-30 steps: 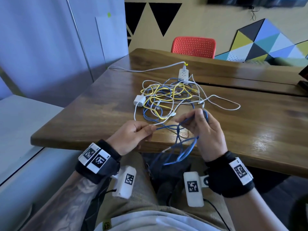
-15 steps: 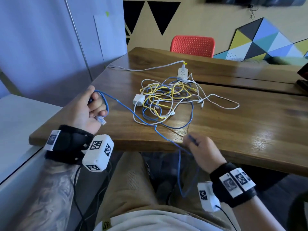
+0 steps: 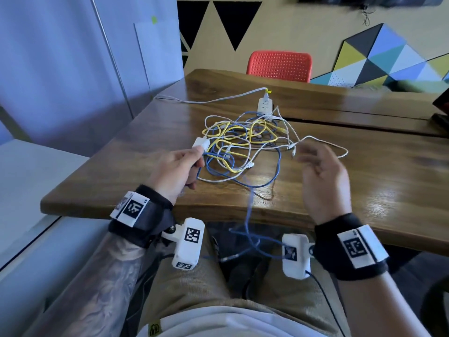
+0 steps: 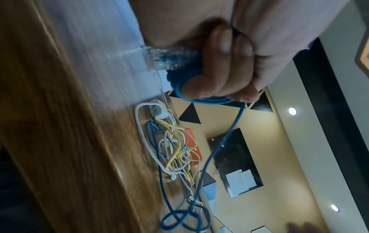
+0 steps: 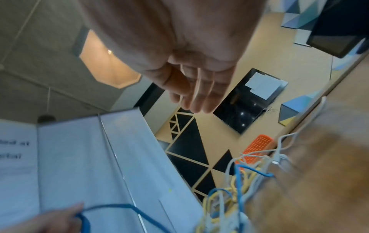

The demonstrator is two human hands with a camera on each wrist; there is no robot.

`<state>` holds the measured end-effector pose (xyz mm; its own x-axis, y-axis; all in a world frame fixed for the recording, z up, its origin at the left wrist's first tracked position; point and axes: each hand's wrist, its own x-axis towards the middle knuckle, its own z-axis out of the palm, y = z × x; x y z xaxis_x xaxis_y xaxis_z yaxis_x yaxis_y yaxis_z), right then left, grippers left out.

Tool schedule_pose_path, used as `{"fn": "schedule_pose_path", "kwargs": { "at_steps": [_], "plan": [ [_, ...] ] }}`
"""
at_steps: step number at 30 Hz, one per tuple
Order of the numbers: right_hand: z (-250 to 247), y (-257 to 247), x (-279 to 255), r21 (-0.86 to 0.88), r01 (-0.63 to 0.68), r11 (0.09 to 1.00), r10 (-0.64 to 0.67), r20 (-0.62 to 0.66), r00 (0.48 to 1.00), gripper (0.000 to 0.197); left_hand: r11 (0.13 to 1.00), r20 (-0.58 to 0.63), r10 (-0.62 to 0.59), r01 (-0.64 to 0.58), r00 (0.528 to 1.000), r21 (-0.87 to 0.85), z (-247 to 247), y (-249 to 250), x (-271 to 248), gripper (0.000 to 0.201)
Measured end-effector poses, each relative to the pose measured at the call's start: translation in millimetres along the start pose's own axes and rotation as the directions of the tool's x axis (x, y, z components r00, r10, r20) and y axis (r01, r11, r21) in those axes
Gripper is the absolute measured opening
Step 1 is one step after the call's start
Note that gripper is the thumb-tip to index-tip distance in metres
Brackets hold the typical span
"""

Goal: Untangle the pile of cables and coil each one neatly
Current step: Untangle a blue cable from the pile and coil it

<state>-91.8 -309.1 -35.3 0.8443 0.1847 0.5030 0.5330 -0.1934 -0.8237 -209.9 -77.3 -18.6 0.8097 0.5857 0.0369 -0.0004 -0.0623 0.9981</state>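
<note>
A tangle of blue, yellow and white cables lies mid-table, also seen in the left wrist view as the pile. My left hand hovers at the pile's left edge. Its fingers curl round the blue network cable, which loops over them, with its clear plug sticking out. From there the blue cable drops over the table's near edge into my lap. My right hand hangs above the pile's right side, blurred, with straight fingers that hold nothing.
A white charger block sits at the pile's left, just beyond my left hand. A white power strip with a lead running left lies behind the pile. A red chair stands past the wooden table; a dark device is at far right.
My left hand swung in from the far left to the pile's left edge, still holding the blue cable. My right hand let go of the cable at the table edge and rose, open.
</note>
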Motion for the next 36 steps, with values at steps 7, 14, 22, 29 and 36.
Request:
{"fn": "schedule_pose_path", "kwargs": {
  "at_steps": [7, 14, 22, 29, 36],
  "plan": [
    [28.5, -35.6, -17.6, 0.011, 0.125, 0.992, -0.122, 0.295, 0.948, 0.031, 0.998, 0.125, -0.03, 0.037, 0.992, -0.053, 12.4, 5.4, -7.8, 0.044],
    [79.7, -3.6, -58.0, 0.038, 0.028, 0.999, -0.043, 0.464, 0.885, 0.014, 0.708, 0.498, -0.059, 0.388, 0.865, -0.59, 15.9, 21.4, -22.8, 0.034],
    [69.6, -11.6, -61.8, -0.095, 0.196, 0.976, -0.068, 0.721, 0.689, 0.01, 0.593, 0.175, 0.041, 0.117, 0.984, -0.797, 19.7, 4.5, -16.9, 0.021],
    [55.5, -33.1, -76.3, 0.03, 0.142, 0.989, -0.099, 0.855, 0.508, 0.032, 0.706, 0.002, 0.201, -0.144, 0.98, -0.693, 12.0, -3.3, -2.0, 0.021],
    [28.0, -36.1, -37.4, 0.145, 0.128, 0.981, -0.194, 0.725, 0.661, 0.012, 0.911, 0.325, 0.325, -0.386, 0.888, 0.144, 8.6, -12.2, -22.6, 0.008]
  ]
}}
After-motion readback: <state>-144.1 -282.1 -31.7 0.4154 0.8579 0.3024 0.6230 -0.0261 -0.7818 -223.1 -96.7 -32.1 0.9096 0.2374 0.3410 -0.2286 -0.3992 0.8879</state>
